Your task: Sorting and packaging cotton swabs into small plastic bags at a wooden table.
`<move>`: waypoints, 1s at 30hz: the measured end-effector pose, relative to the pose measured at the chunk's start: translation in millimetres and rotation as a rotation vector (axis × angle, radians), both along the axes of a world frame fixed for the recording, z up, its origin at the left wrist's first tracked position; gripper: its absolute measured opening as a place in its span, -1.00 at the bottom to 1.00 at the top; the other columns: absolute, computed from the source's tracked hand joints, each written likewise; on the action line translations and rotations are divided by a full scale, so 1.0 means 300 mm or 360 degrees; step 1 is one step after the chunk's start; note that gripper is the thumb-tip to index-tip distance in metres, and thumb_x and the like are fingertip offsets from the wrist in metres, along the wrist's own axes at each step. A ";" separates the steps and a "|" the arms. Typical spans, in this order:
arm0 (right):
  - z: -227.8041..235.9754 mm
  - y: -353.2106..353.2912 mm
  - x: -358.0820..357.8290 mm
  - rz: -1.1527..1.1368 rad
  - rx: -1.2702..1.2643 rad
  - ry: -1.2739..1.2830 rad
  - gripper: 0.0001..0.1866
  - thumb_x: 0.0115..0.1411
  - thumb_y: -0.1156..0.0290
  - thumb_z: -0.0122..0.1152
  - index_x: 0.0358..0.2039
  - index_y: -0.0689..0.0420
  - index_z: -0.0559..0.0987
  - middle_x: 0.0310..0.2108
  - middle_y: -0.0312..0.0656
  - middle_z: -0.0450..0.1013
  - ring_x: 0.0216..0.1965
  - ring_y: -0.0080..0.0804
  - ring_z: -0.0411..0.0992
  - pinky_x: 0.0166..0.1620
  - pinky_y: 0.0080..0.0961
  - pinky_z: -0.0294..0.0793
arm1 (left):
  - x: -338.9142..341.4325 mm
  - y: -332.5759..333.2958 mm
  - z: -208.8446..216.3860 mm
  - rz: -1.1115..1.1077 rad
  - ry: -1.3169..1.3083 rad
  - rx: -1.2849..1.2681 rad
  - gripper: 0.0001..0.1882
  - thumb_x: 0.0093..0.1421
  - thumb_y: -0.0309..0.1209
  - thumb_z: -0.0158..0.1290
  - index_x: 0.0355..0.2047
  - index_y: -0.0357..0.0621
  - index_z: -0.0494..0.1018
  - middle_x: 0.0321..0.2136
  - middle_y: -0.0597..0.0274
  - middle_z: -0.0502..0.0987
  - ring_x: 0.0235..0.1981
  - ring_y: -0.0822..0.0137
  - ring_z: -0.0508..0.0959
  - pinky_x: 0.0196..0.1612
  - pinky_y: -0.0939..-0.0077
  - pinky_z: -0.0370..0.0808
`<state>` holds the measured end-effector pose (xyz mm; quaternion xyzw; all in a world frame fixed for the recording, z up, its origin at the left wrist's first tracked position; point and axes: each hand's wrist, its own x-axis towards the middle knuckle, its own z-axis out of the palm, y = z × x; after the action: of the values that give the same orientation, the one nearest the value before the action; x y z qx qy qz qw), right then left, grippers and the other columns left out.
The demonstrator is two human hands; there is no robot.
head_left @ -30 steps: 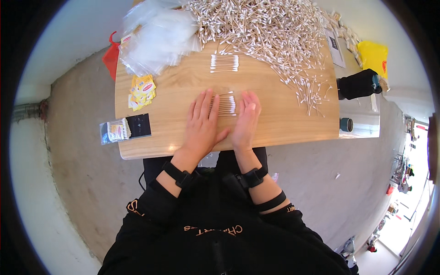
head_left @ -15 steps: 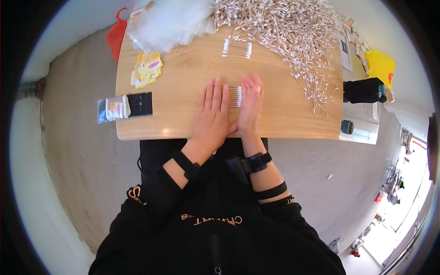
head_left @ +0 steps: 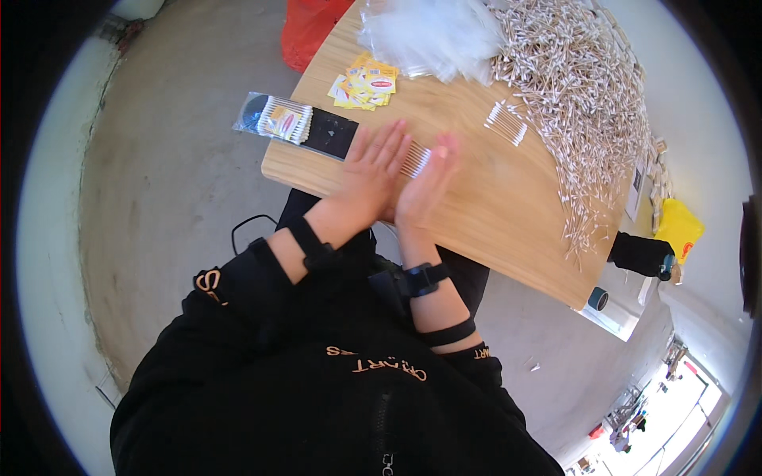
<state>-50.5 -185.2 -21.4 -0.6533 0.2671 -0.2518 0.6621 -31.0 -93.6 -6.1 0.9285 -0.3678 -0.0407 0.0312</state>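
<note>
Nr the near edge of the surface [head_left: 476, 210], L of its midpoint, a row of swabs [head_left: 415, 161] lies btwn the two hands. L hand [head_left: 369, 176] palm down, fingers straight & tog., covering the row's L ends; R hand [head_left: 423, 189] on its side, partly blurred, fingers extended, just beside the white tips at the R ends. Neither clenched, no pinch grip seen; can't tell if R palm touches the tips, or how hard L presses. Main risk IMO: sticks roll or cross if L pressure is uneven; R palm pushing at an angle could skew the tips or make some ride over others. Near edge is close too, so a stray swab could drop off. Black pad [head_left: 333, 133] w/ a filled clear bag [head_left: 279, 119] sits at the L edge, bag partly overhanging; a L-hand bump might tip it. 2nd swab row [head_left: 506, 124] well apart, toward the far edge, nr the loose swab pile [head_left: 575, 87].
</note>
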 end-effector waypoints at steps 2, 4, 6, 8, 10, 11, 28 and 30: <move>-0.009 0.072 0.034 0.0095 -0.0176 -0.0019 -0.50 0.40 0.18 -0.26 0.19 0.29 0.21 0.15 0.03 0.17 0.20 -0.19 0.16 0.25 -0.30 0.09 | 0.017 0.069 0.010 0.0044 0.0006 -0.0012 -0.23 0.13 -0.15 -0.07 0.29 -0.29 0.06 0.36 -0.02 -0.04 0.40 0.15 -0.10 0.37 0.01 -0.28; -0.006 0.143 0.064 0.0176 -0.0223 -0.0033 -0.49 0.39 0.19 -0.25 0.18 0.30 0.20 0.12 0.09 0.17 0.17 -0.10 0.16 0.24 -0.23 0.09 | 0.036 0.137 0.011 0.0099 -0.0110 0.0044 -0.22 0.13 -0.13 -0.08 0.30 -0.29 0.05 0.36 0.01 -0.04 0.41 0.17 -0.11 0.36 0.00 -0.29; 0.001 0.181 0.085 0.0261 -0.0273 -0.0044 -0.48 0.38 0.19 -0.24 0.18 0.32 0.19 0.10 0.14 0.17 0.14 0.00 0.15 0.22 -0.17 0.08 | 0.046 0.182 0.006 0.0138 -0.0146 0.0054 -0.20 0.11 -0.13 -0.03 0.30 -0.28 0.05 0.36 0.04 -0.03 0.41 0.19 -0.11 0.36 -0.01 -0.28; 0.008 0.206 0.101 0.0337 -0.0209 -0.0113 -0.51 0.36 0.25 -0.20 0.16 0.34 0.20 0.07 0.17 0.17 0.13 0.04 0.13 0.21 -0.15 0.07 | 0.057 0.218 -0.009 0.0183 -0.0199 0.0028 -0.17 0.08 -0.12 0.02 0.30 -0.26 0.06 0.36 0.07 -0.02 0.41 0.21 -0.11 0.36 0.01 -0.26; 0.006 0.186 0.109 0.0297 -0.0408 -0.0025 -0.52 0.34 0.28 -0.17 0.15 0.34 0.20 0.07 0.17 0.17 0.13 0.05 0.12 0.21 -0.15 0.07 | 0.064 0.234 0.005 0.0217 -0.0145 0.0013 -0.08 0.03 -0.02 0.09 0.30 -0.24 0.07 0.36 0.09 -0.02 0.41 0.23 -0.11 0.36 0.04 -0.23; 0.003 0.170 0.117 0.0239 -0.0594 0.0056 -0.53 0.32 0.32 -0.13 0.15 0.34 0.21 0.06 0.17 0.17 0.13 0.06 0.11 0.21 -0.15 0.07 | 0.071 0.239 0.004 0.0198 -0.0188 0.0016 -0.01 -0.02 0.08 0.10 0.30 -0.24 0.06 0.36 0.10 -0.01 0.41 0.23 -0.11 0.36 0.05 -0.22; -0.016 0.148 0.239 0.0452 -0.1892 0.0220 -0.55 0.14 0.52 0.02 0.08 0.22 0.34 0.05 -0.10 0.16 0.23 -0.11 0.07 0.33 0.06 -0.08 | 0.058 0.260 0.032 0.0220 0.0039 -0.0185 0.17 -0.18 0.30 0.12 0.31 -0.20 0.05 0.36 0.14 0.00 0.41 0.24 -0.14 0.38 0.07 -0.32; -0.014 0.137 0.239 0.0431 -0.1906 0.0229 -0.57 0.15 0.53 0.00 0.07 0.22 0.35 0.04 -0.10 0.17 0.23 -0.12 0.08 0.33 0.04 -0.08 | 0.070 0.273 0.078 0.0314 0.0001 -0.0206 0.04 -0.12 0.10 0.24 0.27 -0.22 0.13 0.31 0.07 0.08 0.38 0.18 -0.04 0.36 0.05 -0.17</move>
<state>21.1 -144.1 -25.5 -0.9551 0.0381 -0.2270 0.1866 -10.0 -11.6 17.4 0.9562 -0.2764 -0.0138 0.0951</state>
